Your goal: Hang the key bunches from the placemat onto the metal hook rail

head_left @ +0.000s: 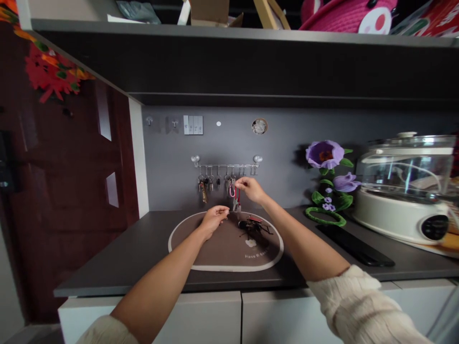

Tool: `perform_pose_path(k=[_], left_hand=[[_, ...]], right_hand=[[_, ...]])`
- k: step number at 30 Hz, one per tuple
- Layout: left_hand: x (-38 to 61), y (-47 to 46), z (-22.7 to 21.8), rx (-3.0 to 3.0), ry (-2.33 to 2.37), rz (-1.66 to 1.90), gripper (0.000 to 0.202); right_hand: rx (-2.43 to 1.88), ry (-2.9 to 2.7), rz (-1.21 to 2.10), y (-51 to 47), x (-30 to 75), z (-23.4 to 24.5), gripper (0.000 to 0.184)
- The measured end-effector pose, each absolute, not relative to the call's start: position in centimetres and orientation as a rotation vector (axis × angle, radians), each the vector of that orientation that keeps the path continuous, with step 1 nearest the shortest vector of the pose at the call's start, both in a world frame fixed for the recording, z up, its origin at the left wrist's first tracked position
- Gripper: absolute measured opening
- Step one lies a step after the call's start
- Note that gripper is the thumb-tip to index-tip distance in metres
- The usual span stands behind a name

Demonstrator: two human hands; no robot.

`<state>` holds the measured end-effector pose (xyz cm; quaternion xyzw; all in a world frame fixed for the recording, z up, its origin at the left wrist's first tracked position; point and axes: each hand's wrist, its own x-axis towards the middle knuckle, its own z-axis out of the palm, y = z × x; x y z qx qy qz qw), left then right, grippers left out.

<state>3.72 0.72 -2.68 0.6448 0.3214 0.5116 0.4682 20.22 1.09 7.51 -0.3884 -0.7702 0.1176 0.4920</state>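
The right hand [251, 188] is pinched on the red key strap [234, 194], right up at the hook rail [225, 166] on the wall. The left hand [215, 218] sits just below it with fingers curled, can't tell if it's holding anything.

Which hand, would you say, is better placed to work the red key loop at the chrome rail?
Likely the right hand: it pinches the red key loop at the chrome hook rail; the left hand hovers lower.
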Motion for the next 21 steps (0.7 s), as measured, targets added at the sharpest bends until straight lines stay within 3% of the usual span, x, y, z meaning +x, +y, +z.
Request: perform_pose_path(k=[21], left_hand=[[3.9,1.2,-3.2,1.576,0.907,1.264,0.024]], right_hand=[[-1.155,-1.774,0.118,7.4,22.2,13.1,0.007]])
